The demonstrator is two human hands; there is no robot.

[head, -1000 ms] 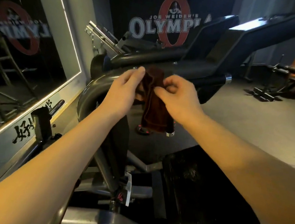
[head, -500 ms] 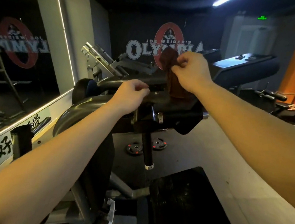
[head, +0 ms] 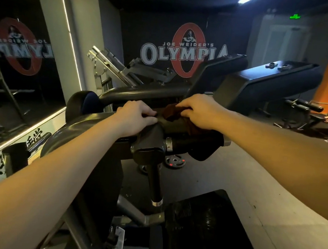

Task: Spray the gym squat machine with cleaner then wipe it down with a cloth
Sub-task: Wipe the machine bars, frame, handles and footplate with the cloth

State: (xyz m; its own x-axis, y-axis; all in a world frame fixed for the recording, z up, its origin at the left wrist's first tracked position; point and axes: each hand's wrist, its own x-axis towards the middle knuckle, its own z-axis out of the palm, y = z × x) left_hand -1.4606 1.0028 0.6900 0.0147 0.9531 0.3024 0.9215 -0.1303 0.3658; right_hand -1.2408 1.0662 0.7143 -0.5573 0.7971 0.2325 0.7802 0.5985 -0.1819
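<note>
— What's the biggest thing in front of you?

— The squat machine [head: 84,124]. It has a near-black frame of thick curved tubing with a dull sheen, and two long angled shoulder pads [head: 271,83] rise at the far side. It stands beside the mirror wall [head: 21,65], right under my arms.

— And lower down?

— There's a black ribbed foot plate [head: 209,223] near the floor. A black handle [head: 155,183] with a chrome ring at its end hangs from the joint housing [head: 150,143].

— Where's the cloth?

— The cloth [head: 172,111] sits on top of the machine's bar [head: 176,127], between my hands, bunched and creased. It's a dark reddish brown. Part of it drapes over the bar beneath my right palm.

— Your hands?

— My right hand [head: 200,110] has its fingers curled down into the folds, clamped on the cloth. My left hand [head: 137,117] lies on the housing just beside it, with the fingers bent and close together and the tips at the cloth's edge. I can't tell whether they pinch it or only touch.

— Anything small?

— A weight plate [head: 175,161] lies flat on the floor beyond the handle.
</note>
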